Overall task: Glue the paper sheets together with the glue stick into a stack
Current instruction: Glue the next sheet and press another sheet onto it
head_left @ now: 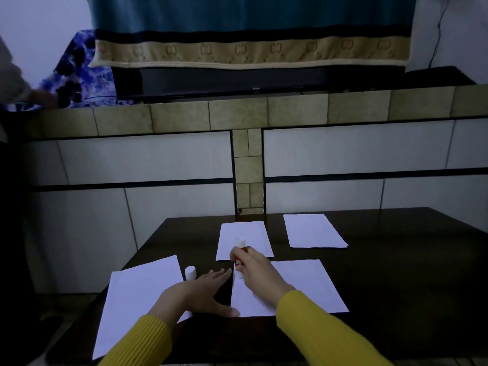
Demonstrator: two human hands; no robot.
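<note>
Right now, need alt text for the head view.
The right hand holds a glue stick over a paper sheet on a dark table, while the left hand presses flat beside it. Three more sheets and a white cap lie around.

Dark bench (396,273) at lower frame. Tiled ledge (237,114) seen across the middle. Teal-and-beige cloth (250,35) hung along top; blue patterned fabric (79,75) at upper left.

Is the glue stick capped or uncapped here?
Uncapped: the white cap stands alone on the table, while the right hand holds the glue stick.
</note>
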